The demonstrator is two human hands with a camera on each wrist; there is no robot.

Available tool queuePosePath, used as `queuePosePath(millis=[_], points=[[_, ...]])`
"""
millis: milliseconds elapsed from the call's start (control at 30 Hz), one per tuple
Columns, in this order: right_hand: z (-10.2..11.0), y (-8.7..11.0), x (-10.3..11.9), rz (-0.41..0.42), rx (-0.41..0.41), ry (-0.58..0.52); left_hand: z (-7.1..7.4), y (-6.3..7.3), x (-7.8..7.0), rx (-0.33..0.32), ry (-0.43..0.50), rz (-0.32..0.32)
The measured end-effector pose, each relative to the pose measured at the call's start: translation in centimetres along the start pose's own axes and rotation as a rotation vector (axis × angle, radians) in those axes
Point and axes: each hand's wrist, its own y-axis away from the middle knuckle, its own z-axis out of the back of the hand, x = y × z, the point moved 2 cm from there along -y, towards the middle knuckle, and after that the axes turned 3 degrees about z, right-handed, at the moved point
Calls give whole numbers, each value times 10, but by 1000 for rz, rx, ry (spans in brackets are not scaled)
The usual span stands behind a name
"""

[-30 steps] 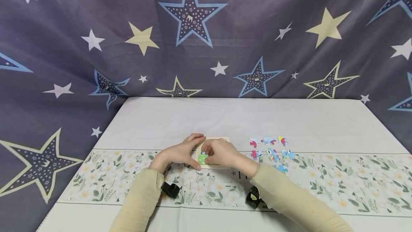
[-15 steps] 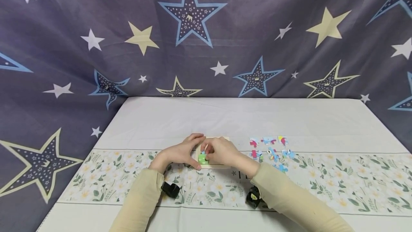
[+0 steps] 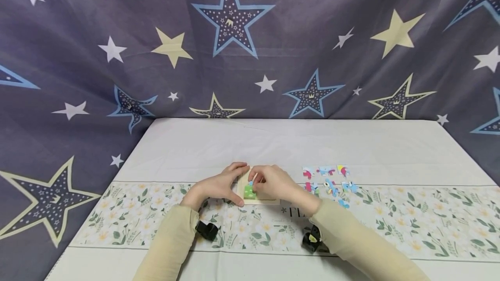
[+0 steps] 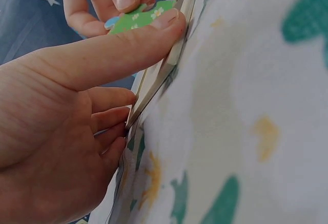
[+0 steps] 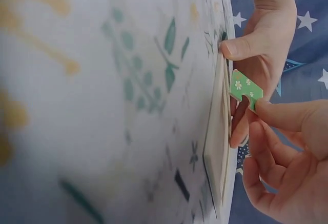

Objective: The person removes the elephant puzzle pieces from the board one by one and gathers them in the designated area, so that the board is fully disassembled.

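Note:
A green jigsaw puzzle piece [image 3: 250, 192] with white flowers and a blue knob is pinched between the right hand's [image 3: 275, 182] thumb and fingers. It hangs tilted close over the left part of a shallow wooden puzzle frame [image 3: 261, 202], as the right wrist view shows the piece [image 5: 245, 86] above the rim. My left hand [image 3: 220, 184] holds the frame at its left side, with the thumb at the near left corner and the fingers along the left and far edge. In the left wrist view the thumb overlaps part of the piece [image 4: 146, 19].
Several loose puzzle pieces [image 3: 330, 187] in blue, pink and yellow lie in rough rows to the right of the frame. A white cloth with a floral band [image 3: 148, 216] covers the table. Behind it hangs a dark star-patterned curtain [image 3: 250, 68].
The right hand has shifted slightly to the right with the green puzzle piece, away from the frame's left edge. The left hand and the frame have stayed put.

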Motion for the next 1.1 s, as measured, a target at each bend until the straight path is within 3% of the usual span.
queuePosePath(millis=[433,1100], points=[[19,18,-12,-66,-27,-42,-1,-2,2,-14,-29,-5],[49,54,-40,-51,-62,-48,0,-2,2,-14,-21,-22]])
